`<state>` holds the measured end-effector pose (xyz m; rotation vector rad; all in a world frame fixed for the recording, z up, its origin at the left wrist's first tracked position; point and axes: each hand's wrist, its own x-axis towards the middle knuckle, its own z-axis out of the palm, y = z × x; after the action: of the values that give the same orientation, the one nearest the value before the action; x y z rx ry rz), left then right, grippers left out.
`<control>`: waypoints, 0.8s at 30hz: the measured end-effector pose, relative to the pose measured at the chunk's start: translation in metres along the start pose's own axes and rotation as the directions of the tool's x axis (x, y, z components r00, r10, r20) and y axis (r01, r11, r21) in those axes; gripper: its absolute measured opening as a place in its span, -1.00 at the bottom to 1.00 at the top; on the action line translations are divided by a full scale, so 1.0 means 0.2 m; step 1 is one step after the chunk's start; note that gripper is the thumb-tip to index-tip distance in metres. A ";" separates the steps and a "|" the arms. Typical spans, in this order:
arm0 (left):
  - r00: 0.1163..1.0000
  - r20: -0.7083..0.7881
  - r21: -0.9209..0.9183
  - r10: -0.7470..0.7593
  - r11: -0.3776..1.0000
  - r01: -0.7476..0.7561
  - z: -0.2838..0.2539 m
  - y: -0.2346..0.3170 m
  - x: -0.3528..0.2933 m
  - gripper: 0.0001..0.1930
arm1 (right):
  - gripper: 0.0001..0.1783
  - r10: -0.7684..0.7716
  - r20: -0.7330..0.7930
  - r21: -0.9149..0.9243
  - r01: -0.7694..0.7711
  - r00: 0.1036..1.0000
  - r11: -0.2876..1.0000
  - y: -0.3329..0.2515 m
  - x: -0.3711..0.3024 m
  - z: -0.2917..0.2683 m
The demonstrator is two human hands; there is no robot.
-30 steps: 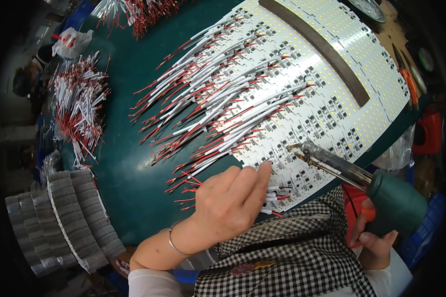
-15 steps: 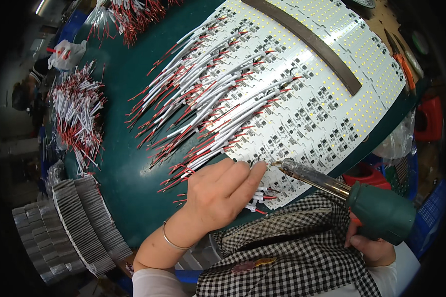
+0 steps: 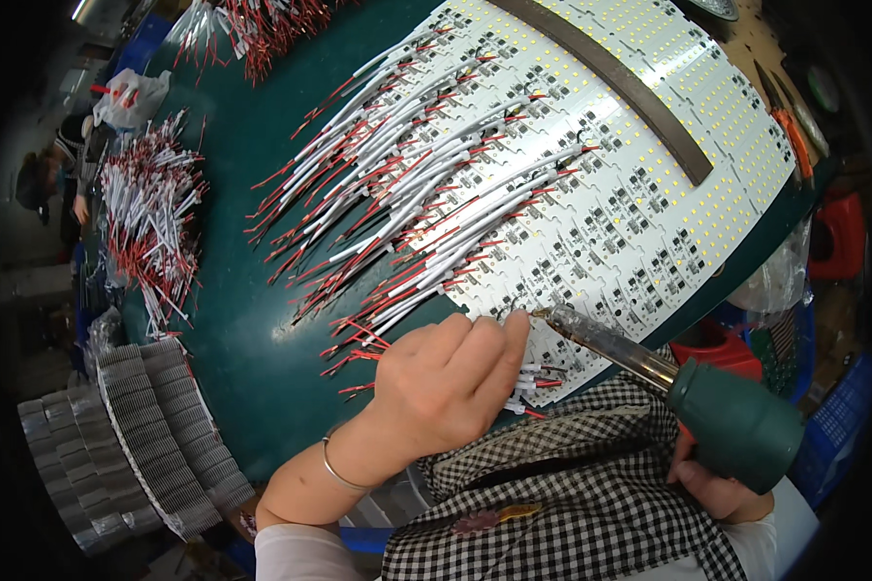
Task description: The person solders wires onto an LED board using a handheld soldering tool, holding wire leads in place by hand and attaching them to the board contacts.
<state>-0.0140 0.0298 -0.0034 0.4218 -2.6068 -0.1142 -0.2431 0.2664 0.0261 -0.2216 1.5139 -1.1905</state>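
Observation:
My left hand (image 3: 446,382) is closed in a pinch at the lower left part of a white LED circuit board sheet (image 3: 543,223). A thin wire seems to be in the pinch, mostly hidden by the fingers; red wire ends (image 3: 363,353) stick out on the hand's left side. My right hand (image 3: 722,489) grips a soldering iron (image 3: 736,421) by its dark green handle, its tip against the board right beside my left fingertips. Many white-sleeved wires with red ends (image 3: 436,208) lie attached in rows on the board, trailing left over its edge.
A dark curved bar (image 3: 630,82) lies across the board. Loose red-and-white wires (image 3: 150,218) are piled on the green table mat (image 3: 252,387) at left. Stacked grey ridged parts (image 3: 155,436) stand at lower left. Orange-handled pliers (image 3: 792,136) lie at far right.
My left hand has shifted slightly right along with the board and its wires. More red wire ends show beside it. The iron's tip stays close to my left fingertips.

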 end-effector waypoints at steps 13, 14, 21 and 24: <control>1.000 -0.013 0.044 0.024 0.999 -0.024 0.00 0.01 0.01 -0.73 | -0.21 -0.383 -0.055 -0.107 0.376 0.922 0.920 -0.11 0.00 0.08; 1.000 -0.010 0.046 0.024 0.999 -0.023 0.00 0.01 0.01 -0.73 | -0.21 -0.382 -0.053 -0.105 0.375 0.923 0.921 -0.11 0.00 0.07; 0.996 0.082 0.021 -0.033 0.999 0.031 -0.05 0.02 0.01 -0.69 | -0.18 -0.513 -0.128 -0.125 0.500 0.849 0.857 -0.13 0.03 0.09; 0.993 0.086 -0.070 -0.080 0.994 0.086 -0.08 0.00 0.05 -0.66 | -0.20 -0.578 -0.125 -0.173 0.556 0.806 0.813 -0.17 0.01 0.01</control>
<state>-0.0151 0.0262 0.0161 0.5096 -2.6572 -0.2609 -0.2571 0.2476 0.0513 -0.7208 1.7404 -1.6165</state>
